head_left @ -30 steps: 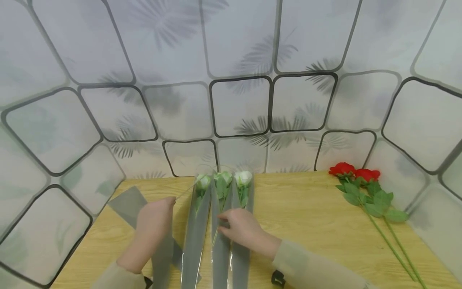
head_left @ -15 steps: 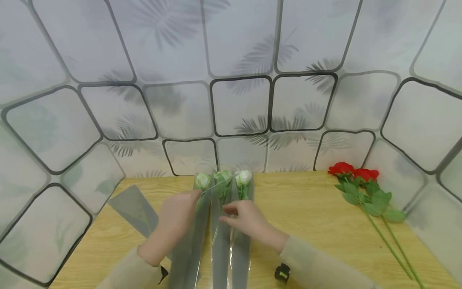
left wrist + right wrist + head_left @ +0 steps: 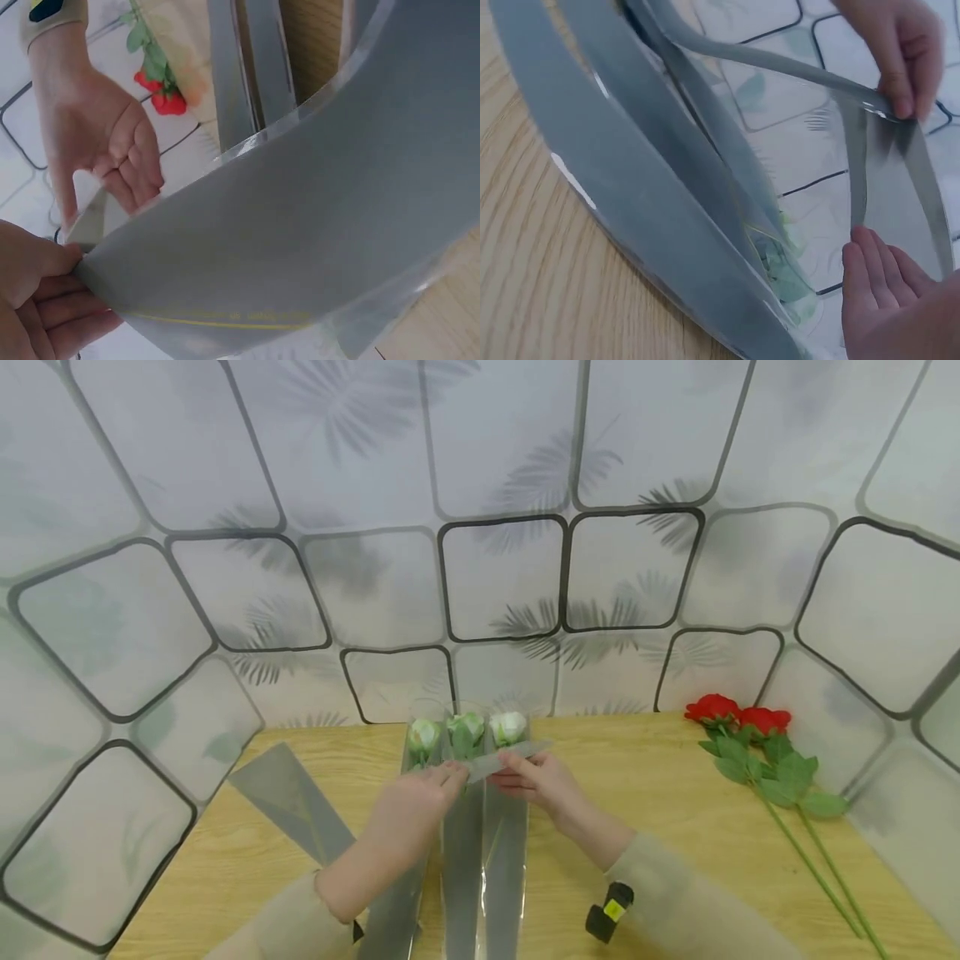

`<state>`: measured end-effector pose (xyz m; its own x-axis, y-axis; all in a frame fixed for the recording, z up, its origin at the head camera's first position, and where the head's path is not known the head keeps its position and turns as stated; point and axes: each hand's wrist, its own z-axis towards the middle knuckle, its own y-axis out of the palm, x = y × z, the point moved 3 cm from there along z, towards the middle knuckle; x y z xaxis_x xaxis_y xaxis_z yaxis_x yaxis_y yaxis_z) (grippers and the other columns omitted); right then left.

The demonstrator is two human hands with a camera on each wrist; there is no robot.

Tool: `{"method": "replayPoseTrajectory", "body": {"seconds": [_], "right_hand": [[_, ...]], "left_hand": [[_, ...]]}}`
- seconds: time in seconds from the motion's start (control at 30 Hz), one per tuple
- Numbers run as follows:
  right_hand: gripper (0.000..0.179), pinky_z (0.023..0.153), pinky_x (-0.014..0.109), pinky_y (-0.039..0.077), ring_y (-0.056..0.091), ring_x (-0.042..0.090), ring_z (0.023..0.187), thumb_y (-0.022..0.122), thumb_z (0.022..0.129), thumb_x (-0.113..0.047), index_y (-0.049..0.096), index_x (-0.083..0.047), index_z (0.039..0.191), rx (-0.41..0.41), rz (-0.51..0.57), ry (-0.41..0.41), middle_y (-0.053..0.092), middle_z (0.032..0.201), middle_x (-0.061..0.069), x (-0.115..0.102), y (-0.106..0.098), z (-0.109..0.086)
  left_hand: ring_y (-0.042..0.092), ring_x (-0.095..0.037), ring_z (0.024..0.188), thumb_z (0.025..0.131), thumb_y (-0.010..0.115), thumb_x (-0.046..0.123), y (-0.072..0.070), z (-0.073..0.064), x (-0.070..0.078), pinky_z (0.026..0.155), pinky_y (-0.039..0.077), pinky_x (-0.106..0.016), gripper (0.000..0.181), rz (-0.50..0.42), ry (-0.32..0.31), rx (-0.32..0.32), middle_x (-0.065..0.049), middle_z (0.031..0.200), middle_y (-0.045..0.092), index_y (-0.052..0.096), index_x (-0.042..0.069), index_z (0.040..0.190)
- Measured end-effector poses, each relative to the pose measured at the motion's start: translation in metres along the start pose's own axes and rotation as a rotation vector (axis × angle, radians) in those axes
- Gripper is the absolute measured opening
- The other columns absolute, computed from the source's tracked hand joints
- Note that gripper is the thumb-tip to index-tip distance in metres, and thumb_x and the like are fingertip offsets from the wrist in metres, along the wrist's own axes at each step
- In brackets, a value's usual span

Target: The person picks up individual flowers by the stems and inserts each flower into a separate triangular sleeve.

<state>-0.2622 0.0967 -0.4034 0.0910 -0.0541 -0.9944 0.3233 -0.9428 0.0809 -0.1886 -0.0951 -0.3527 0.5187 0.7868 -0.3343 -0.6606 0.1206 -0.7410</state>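
Note:
My left hand (image 3: 416, 810) pinches the corner of a flower sleeve (image 3: 285, 225), grey film with clear edges, near its mouth. The mouth shows as a gap between two film layers in the right wrist view. My right hand (image 3: 543, 785) is at the other side of that mouth, its fingers fairly straight and fingertips right at the film, thumb apart from them. Beneath lie three white-green roses, a left one (image 3: 423, 737), a middle one (image 3: 467, 728) and a right one (image 3: 510, 727), in long grey sleeves; the hands and raised sleeve hide part of them.
Another grey sleeve (image 3: 288, 797) lies slanted on the wooden table (image 3: 637, 793) at the left. Two red roses, one at the left (image 3: 712, 707) and one at the right (image 3: 765, 720), lie with leafy stems at the right. A patterned cloth wall (image 3: 502, 585) surrounds the table.
My left hand has moved right with the raised sleeve, from beside the left rose to over the middle one. My right hand has shifted right and up to the sleeve's mouth.

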Motion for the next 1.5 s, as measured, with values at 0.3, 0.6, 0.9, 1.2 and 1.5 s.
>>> {"method": "replayPoseTrajectory", "body": {"seconds": [0.3, 0.6, 0.9, 1.2, 1.5], "right_hand": [[0.038, 0.077, 0.021, 0.064, 0.077, 0.003, 0.073, 0.063, 0.106, -0.014, 0.055, 0.011, 0.133, 0.254, 0.236, 0.071, 0.078, 0.079, -0.007, -0.008, -0.029, -0.008], [0.032, 0.075, 0.021, 0.064, 0.077, 0.004, 0.074, 0.066, 0.103, -0.008, 0.064, 0.011, 0.128, 0.233, 0.188, 0.071, 0.080, 0.081, -0.006, -0.020, -0.042, -0.020], [0.016, 0.076, 0.022, 0.062, 0.073, 0.005, 0.079, 0.064, 0.102, -0.013, 0.078, -0.004, 0.102, 0.088, -0.017, 0.067, 0.076, 0.084, -0.009, -0.026, -0.057, -0.031], [0.028, 0.078, 0.023, 0.064, 0.074, 0.006, 0.077, 0.064, 0.103, -0.014, 0.074, 0.010, 0.115, 0.030, -0.090, 0.084, 0.077, 0.086, -0.006, -0.026, -0.058, -0.035], [0.037, 0.076, 0.023, 0.064, 0.074, 0.005, 0.080, 0.065, 0.105, -0.015, 0.069, 0.018, 0.123, 0.036, -0.180, 0.119, 0.077, 0.089, -0.004, -0.022, -0.050, -0.036]], "left_hand": [[0.079, -0.017, 0.110, 0.076, 0.092, 0.005, 0.002, -0.005, 0.010, 0.092, 0.065, -0.029, 0.045, 0.014, 0.114, -0.057, -0.005, 0.122, 0.080, 0.080, 0.010, 0.120], [0.078, -0.016, 0.115, 0.076, 0.092, 0.003, 0.009, -0.011, 0.010, 0.096, 0.062, -0.027, 0.051, 0.043, 0.175, -0.063, -0.004, 0.126, 0.079, 0.078, 0.012, 0.125], [0.076, -0.017, 0.118, 0.080, 0.089, 0.005, 0.017, -0.015, 0.015, 0.101, 0.061, -0.028, 0.047, 0.068, 0.261, -0.088, -0.006, 0.127, 0.078, 0.077, 0.008, 0.126], [0.076, -0.017, 0.119, 0.083, 0.088, 0.006, 0.025, -0.018, 0.019, 0.101, 0.061, -0.029, 0.047, 0.052, 0.232, -0.158, -0.006, 0.129, 0.078, 0.076, 0.007, 0.128], [0.079, -0.019, 0.109, 0.087, 0.088, 0.016, 0.026, -0.005, 0.021, 0.089, 0.065, -0.029, 0.040, -0.062, 0.115, -0.074, -0.006, 0.123, 0.080, 0.077, 0.007, 0.125]]}}
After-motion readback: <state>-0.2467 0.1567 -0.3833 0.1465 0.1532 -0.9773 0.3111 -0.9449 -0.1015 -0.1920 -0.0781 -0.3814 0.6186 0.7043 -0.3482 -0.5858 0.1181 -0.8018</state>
